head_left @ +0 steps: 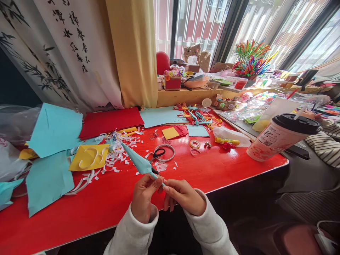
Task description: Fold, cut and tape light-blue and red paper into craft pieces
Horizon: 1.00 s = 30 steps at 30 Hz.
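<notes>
A light-blue sheet of paper (pixel 139 158), rolled thin at its near end and flaring to a pointed far end, is held over the table's front edge. My left hand (pixel 145 196) pinches the thin rolled part between thumb and fingers. At the near tip, my right hand (pixel 183 196) also closes thumb and forefinger on the same paper. Just beyond lie black-handled scissors (pixel 159 153), partly hidden by the paper, and a roll of clear tape (pixel 168 153).
White paper scraps (pixel 120 152), a yellow sheet (pixel 89 157) and blue sheets (pixel 50 184) cover the left of the red table (pixel 106 209). A yellow glue stick (pixel 227 141) and a tilted-looking drink cup (pixel 281 138) stand right. Another person's striped sleeve (pixel 324 141) shows far right.
</notes>
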Available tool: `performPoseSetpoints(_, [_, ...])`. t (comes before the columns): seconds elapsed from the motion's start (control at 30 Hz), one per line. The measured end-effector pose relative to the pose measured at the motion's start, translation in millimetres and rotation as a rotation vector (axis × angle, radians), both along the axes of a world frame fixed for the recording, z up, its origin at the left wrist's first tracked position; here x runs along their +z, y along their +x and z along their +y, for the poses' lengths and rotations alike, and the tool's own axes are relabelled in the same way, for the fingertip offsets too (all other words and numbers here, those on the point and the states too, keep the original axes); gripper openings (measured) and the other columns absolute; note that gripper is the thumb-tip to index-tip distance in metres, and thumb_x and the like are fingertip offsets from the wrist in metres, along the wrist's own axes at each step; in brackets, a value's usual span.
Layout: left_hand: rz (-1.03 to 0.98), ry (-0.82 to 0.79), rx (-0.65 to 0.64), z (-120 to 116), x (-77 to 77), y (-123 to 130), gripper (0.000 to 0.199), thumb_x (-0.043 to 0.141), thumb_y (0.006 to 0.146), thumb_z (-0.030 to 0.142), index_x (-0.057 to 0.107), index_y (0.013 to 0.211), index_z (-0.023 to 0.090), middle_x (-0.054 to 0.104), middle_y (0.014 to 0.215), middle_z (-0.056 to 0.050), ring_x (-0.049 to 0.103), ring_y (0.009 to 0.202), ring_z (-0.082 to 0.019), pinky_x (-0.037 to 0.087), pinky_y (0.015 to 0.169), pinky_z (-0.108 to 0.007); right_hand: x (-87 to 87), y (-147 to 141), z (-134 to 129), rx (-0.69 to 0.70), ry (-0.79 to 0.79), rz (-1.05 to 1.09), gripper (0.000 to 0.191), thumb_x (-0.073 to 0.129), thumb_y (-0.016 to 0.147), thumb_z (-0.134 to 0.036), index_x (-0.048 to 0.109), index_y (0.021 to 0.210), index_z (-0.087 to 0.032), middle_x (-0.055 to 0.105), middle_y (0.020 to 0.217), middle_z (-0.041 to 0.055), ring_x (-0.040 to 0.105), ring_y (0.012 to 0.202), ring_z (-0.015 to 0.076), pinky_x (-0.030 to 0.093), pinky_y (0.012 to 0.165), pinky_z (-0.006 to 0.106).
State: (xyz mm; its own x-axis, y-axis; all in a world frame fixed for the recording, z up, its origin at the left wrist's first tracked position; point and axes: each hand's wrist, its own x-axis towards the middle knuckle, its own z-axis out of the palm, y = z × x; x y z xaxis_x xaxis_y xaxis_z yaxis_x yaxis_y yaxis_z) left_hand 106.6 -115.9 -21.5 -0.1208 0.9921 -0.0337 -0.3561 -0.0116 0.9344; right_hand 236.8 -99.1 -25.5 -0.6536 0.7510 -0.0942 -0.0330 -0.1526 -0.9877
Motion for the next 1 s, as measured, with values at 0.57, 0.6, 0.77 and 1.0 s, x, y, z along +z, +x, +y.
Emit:
performPoseSetpoints(0.57, [0.125,-0.017,-0.063,0.4,-0.8,-0.1,0.018,0.056,0.069,0.028,0.064,0.078,0.015,0.064,0.078,-0.005,0.056,0.076,-0.016,0.043,0.067,-0.024,-1.1,-1.0,0.2,-0.021,0.032,-0.046,0.03,0.043,0.074,-0.042,0.049,0.067,-0.014,0.057,0.052,0.0,0.049,0.041,0.0075,0.039,0.042,0.02])
performPoseSetpoints(0.6, [0.116,-0.016,-0.062,0.7,-0.8,-0.2,0.016,0.056,0.069,0.027,0.064,0.076,0.015,0.064,0.078,-0.005,0.056,0.076,-0.016,0.042,0.068,-0.025,-0.8,-0.8,0.3,-0.014,0.035,-0.052,0.03,0.043,0.075,-0.042,0.049,0.067,-0.014,0.057,0.052,0.0001,0.049,0.041,0.0074,0.039,0.042,0.02])
performPoseSetpoints(0.77, [0.091,-0.039,-0.044,0.9,1.3,0.5,0.012,0.057,0.068,0.025,0.061,0.067,0.014,0.064,0.078,-0.004,0.054,0.067,-0.012,0.041,0.064,-0.023,-2.6,0.4,1.7,0.032,0.088,-0.062,0.034,0.037,0.078,-0.043,0.049,0.069,-0.013,0.057,0.054,0.0018,0.049,0.041,0.0069,0.039,0.042,0.019])
performPoseSetpoints(1.0, [0.061,-0.044,-0.056,-0.1,2.1,0.7,0.009,0.059,0.066,0.023,0.061,0.068,0.015,0.061,0.067,-0.001,0.05,0.058,-0.008,0.039,0.056,-0.019,-6.4,-0.2,1.7,-0.01,0.098,-0.053,0.027,0.038,0.078,-0.04,0.047,0.077,-0.015,0.058,0.057,0.001,0.052,0.044,0.008,0.041,0.043,0.019])
